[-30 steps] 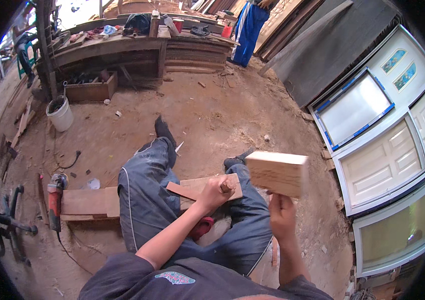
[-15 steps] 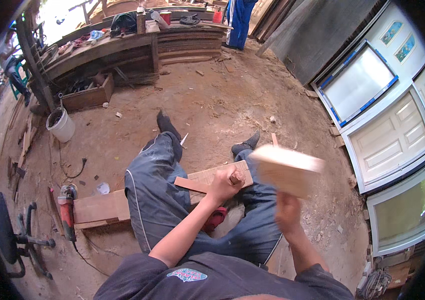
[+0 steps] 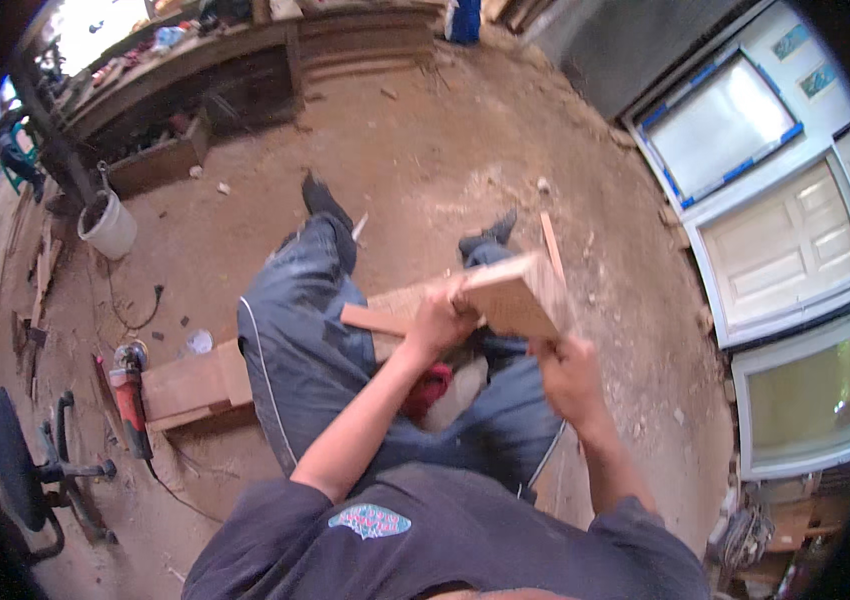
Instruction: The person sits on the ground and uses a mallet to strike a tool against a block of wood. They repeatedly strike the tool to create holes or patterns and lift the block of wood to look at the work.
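My right hand is wrapped round the handle of a wooden mallet, whose pale block head is tilted beside my left hand. My left hand is closed in a fist over the wooden board lying across my legs. It grips a wooden-handled chisel; the mallet head covers the top of its handle and the blade is hidden. A thin reddish wood strip lies on the board and reaches to my left hand. Something red shows between my thighs.
An angle grinder stands at the left beside a thick plank. Farther back are a white bucket and a workbench. White doors lean along the right. Another wood strip lies beyond my right foot.
My right hand has brought the mallet down and to the left, onto or close to the chisel handle. My left hand keeps its grip. The whole view has shifted slightly.
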`<state>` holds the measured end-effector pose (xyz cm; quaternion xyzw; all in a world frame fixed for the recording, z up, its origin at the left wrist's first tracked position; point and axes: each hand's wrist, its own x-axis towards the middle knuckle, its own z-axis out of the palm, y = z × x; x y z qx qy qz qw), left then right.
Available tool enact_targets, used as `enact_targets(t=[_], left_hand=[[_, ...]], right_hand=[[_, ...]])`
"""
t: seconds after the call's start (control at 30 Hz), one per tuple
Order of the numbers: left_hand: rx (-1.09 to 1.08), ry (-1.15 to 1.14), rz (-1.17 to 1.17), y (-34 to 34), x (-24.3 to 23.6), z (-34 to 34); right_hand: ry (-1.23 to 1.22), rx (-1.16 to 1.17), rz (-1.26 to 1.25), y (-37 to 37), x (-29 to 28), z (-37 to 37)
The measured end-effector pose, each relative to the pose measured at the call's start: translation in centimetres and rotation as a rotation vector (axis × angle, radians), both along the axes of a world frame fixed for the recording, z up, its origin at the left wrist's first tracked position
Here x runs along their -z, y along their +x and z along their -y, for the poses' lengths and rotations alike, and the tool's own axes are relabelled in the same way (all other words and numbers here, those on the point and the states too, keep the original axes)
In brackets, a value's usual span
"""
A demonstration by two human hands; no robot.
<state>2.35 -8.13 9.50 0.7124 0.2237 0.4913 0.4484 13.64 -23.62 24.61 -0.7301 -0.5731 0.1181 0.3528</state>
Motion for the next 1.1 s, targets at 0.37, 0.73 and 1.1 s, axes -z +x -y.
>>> enact_targets(t=[0.37,0.73,1.1], left_hand=[[-0.027,-0.008,0.005,-0.4,-0.4,-0.1],[-0.033,-0.04,0.008,-0.7,-0.2,-0.4],[-0.012,-0.087,0.015,-1.3,1.8,-0.5]], right_hand=[[0.509,-0.098,-0.284,0.2,-1.4,-0.3],[0.433,0.065,-0.579,0.1,-1.3,-0.1],[0.847,0.038,-0.396,-0.5,-5.9,-2.3]])
